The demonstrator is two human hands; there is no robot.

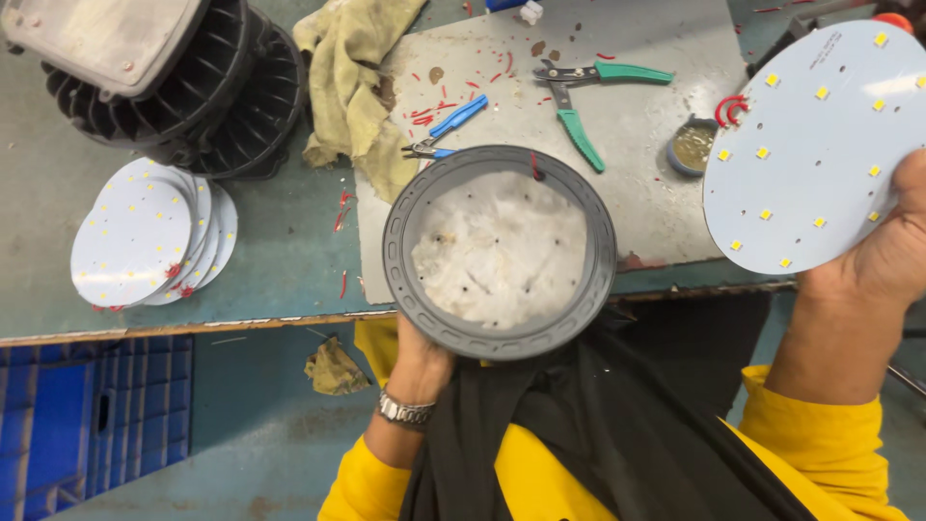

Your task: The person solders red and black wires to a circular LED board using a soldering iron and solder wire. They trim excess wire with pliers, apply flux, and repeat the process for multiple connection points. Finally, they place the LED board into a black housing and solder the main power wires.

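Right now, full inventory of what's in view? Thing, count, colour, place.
round grey lamp housing with white paste inside: one, centre, held at its near rim
round white LED board: one, right, held up
stack of round white LED boards: several, left on bench
black finned heat sinks: a pile, top left
green-handled pliers: one, grey slab
blue-handled cutters: one, slab, beside housing
yellowish rag: one, top centre
small round tin: one, greyish, slab right
red wire scraps: many, on the slab
blue plastic crate: one, bottom left
left hand: holds housing; wristwatch
right hand: holds board
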